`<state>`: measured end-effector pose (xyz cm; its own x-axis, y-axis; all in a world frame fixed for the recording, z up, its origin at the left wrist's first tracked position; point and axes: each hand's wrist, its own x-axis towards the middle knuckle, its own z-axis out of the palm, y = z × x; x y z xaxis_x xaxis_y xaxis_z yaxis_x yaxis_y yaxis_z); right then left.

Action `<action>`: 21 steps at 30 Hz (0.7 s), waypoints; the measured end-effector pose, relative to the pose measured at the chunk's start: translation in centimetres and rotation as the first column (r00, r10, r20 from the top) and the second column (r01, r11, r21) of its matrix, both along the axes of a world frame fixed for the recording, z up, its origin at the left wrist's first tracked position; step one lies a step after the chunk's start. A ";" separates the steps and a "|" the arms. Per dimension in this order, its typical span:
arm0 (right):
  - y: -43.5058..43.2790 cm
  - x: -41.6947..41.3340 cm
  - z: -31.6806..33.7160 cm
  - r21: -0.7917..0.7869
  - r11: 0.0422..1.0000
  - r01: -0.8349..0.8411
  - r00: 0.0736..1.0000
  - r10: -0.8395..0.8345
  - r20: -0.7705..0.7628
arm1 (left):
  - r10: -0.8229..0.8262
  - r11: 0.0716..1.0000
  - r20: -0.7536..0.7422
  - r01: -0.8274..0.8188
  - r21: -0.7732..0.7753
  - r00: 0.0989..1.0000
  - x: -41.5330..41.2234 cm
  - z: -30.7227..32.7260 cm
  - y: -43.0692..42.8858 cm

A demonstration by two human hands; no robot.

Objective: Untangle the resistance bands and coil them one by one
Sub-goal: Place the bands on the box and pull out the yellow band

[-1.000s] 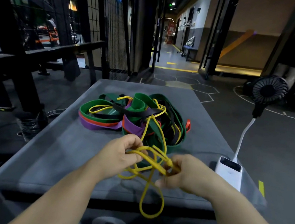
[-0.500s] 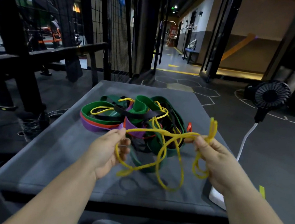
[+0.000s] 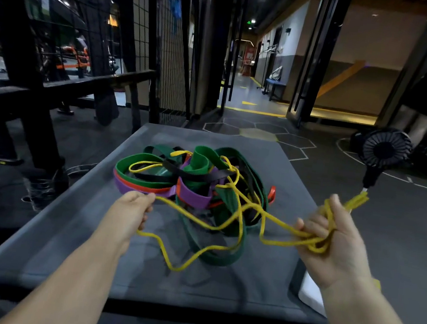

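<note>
A tangled heap of resistance bands (image 3: 199, 181), green, purple, orange and black, lies on the grey padded box (image 3: 68, 241). A thin yellow band (image 3: 237, 218) threads through the heap and stretches between both hands. My left hand (image 3: 131, 211) pinches one strand of it in front of the purple band. My right hand (image 3: 331, 241) grips several bunched yellow loops, raised at the box's right side. A slack yellow loop droops onto the box between my hands.
A small black fan (image 3: 384, 152) on a white stalk rises from a white power bank (image 3: 311, 295) at the box's right edge, behind my right wrist. Black gym racks stand left. A person stands at far right.
My hands have pulled farther apart, drawing the yellow band out of the heap. The right hand went right with its bunched loops; the left moved left, toward the purple band.
</note>
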<state>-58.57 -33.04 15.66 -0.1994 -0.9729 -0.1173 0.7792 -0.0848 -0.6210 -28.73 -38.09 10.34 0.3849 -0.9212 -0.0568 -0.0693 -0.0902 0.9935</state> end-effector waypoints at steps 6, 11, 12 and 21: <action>-1.0 0.6 -3.1 0.342 0.937 -0.066 0.775 0.264 -0.574 | -0.051 0.991 0.632 -0.039 0.129 0.773 -0.9 -1.1 -0.3; -1.7 0.5 -5.1 0.426 0.904 -0.037 0.678 0.336 -0.654 | -0.051 0.995 0.727 -0.029 0.097 0.685 -2.0 -1.4 -0.2; -1.8 0.5 -5.3 0.439 0.896 -0.057 0.647 0.368 -0.668 | -0.055 0.997 0.752 -0.008 0.080 0.657 -2.5 -1.4 0.0; -3.5 2.5 -6.4 0.340 0.934 -0.113 0.364 0.357 -0.860 | -0.407 0.881 0.637 0.465 0.086 0.654 -7.8 -2.6 1.6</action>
